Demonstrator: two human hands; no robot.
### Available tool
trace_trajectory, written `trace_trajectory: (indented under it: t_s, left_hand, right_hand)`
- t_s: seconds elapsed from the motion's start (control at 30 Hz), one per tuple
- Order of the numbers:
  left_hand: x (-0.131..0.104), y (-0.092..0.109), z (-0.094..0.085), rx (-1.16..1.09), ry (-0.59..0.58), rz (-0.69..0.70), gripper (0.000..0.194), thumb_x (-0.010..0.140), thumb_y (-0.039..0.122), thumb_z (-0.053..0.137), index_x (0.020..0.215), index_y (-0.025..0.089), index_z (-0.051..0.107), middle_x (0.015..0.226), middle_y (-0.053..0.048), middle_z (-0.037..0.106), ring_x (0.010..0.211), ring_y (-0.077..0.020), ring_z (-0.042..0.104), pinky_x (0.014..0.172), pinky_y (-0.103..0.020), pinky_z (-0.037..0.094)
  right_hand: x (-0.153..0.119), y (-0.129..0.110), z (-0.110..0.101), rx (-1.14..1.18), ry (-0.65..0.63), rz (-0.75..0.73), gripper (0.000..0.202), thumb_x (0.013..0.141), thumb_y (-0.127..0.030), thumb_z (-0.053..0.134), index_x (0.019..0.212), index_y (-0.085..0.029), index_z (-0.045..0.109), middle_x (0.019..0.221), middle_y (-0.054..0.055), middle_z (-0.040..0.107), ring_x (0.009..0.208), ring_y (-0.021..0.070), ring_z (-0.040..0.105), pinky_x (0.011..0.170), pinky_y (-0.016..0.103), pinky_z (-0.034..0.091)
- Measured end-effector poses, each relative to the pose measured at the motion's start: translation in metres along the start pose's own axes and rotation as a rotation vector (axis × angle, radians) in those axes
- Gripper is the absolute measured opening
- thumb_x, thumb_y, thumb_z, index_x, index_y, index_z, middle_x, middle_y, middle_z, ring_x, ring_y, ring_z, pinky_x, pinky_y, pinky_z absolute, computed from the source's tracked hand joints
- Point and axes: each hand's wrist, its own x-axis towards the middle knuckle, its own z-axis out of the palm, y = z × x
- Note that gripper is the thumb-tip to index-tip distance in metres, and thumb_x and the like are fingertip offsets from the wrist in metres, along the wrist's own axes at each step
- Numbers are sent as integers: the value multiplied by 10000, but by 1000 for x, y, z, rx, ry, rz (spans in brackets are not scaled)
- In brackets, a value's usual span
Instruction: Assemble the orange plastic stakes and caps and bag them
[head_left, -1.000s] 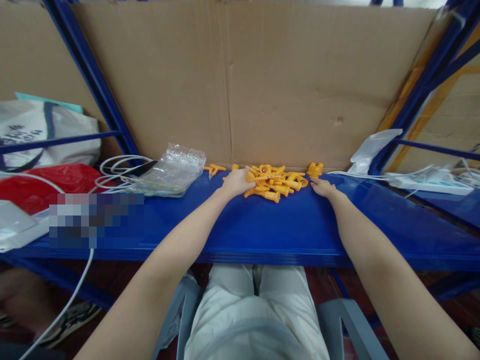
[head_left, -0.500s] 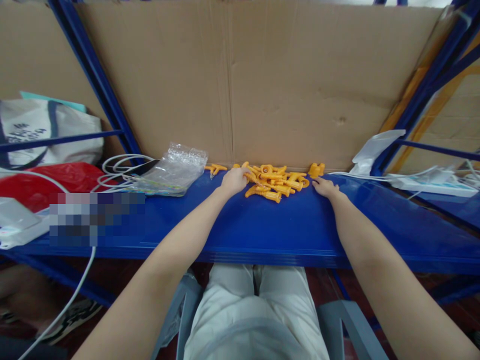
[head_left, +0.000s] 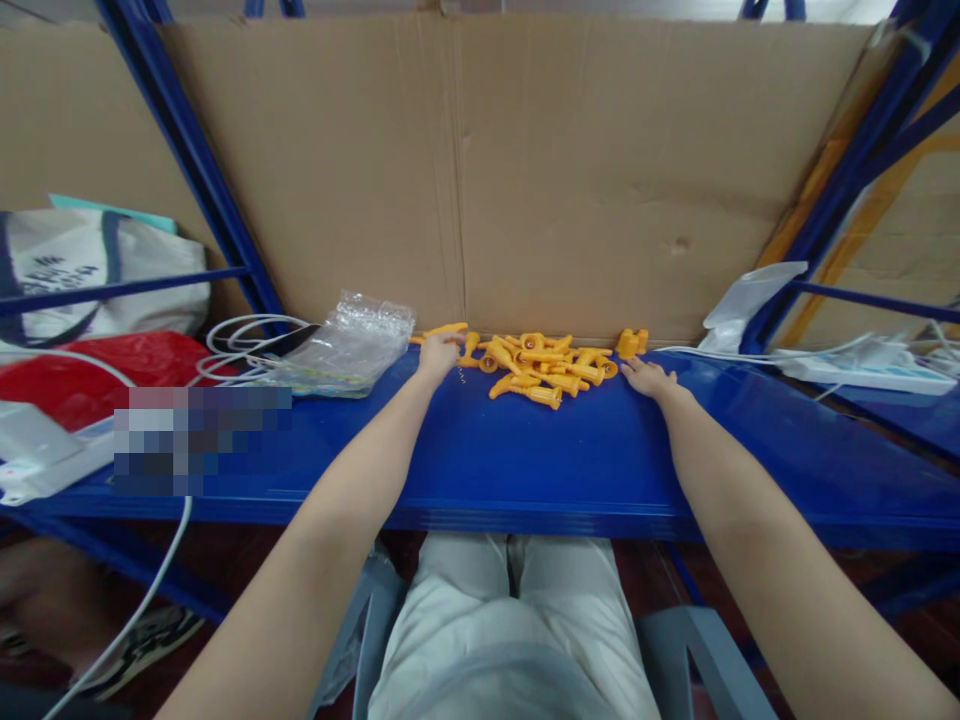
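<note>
My left hand (head_left: 436, 356) is closed around a yellow plastic piece (head_left: 453, 328) at the back of the blue shelf; the fingers cover most of it. A thin coiled strand (head_left: 461, 376) shows beside these fingers. Just to the right of that hand lies another yellow part (head_left: 470, 346). A loose pile of yellow handle-like plastic pieces (head_left: 551, 370), some with round openings, spreads between my hands. My right hand (head_left: 649, 379) rests on the shelf, fingers stretched out and holding nothing, close to a pair of yellow pieces (head_left: 632, 343) standing against the cardboard.
A cardboard panel (head_left: 570, 180) walls off the back. Left of my hands are a clear plastic bag (head_left: 352, 345), white cables (head_left: 240, 335), a red bag (head_left: 127, 365) and a tote bag (head_left: 150, 275). A white power strip (head_left: 862, 370) lies at the right.
My left hand has moved left from the pile's edge with a yellow piece in it, to where another yellow part lay. My right hand stays almost in place, fingers straighter.
</note>
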Motion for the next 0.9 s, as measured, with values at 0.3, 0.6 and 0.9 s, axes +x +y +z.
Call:
trace_trajectory:
  t_s: [0.3,0.6,0.9]
  left_hand:
    - [20,-9,-12,-44,88,-168,374,774,97,522,1089,144,719,942,-93,759,814,-193,727,723,-253,570]
    - [48,-21,-3,379,-31,-22,367,710,129,681,1066,193,746,1110,-110,757,1142,-256,668,987,-311,506]
    - [61,-32,3,579,-57,-88,534,712,223,685,1245,247,702,1242,-132,707,1262,-367,582,1072,-475,449]
  right_hand:
    - [-10,-8,-6,4,-7,-4,551,997,-449,270,1503,-321,447,1576,97,422,1447,378,364,1100,751,255]
    - [-17,-13,-10,-22,-59,30,578,1010,-441,230,1539,-277,394,1640,80,288,1487,358,290,1143,715,205]
    - [-15,-11,-6,-16,-47,18,580,1011,-456,216,1529,-283,409,1634,80,309,1481,358,304,1138,717,201]
